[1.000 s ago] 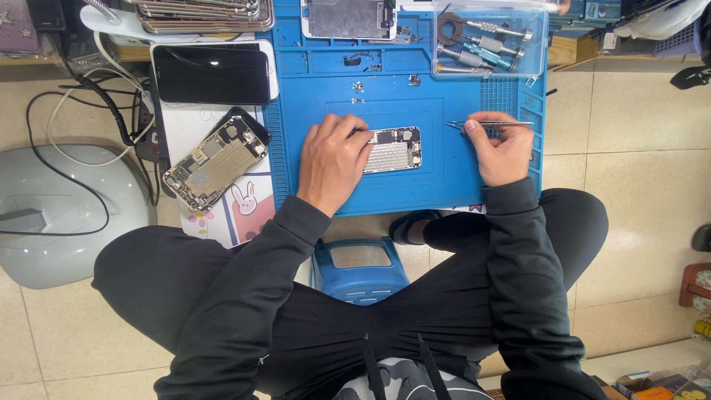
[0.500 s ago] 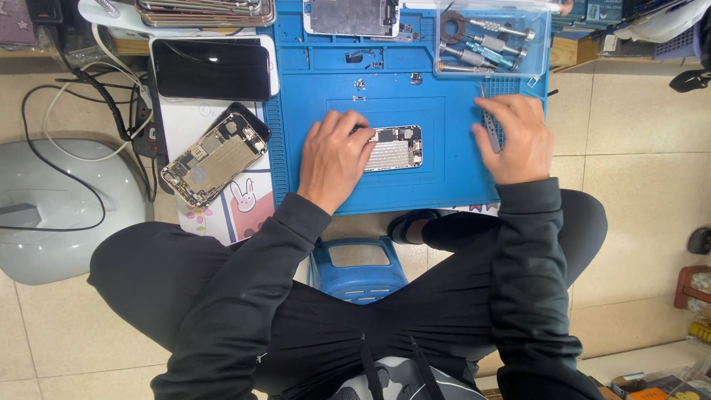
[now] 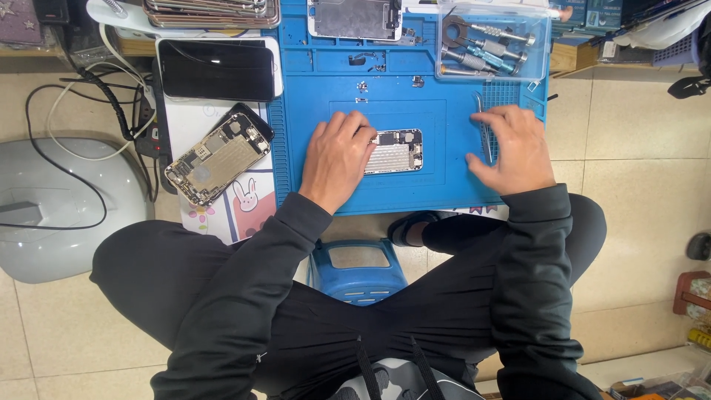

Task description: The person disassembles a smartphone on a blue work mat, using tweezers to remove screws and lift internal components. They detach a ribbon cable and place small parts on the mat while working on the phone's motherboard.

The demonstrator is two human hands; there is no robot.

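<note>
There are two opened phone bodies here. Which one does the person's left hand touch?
The left hand rests on the smaller opened phone, lying on the blue mat. The other opened phone lies tilted off the mat, untouched, to its left.
</note>
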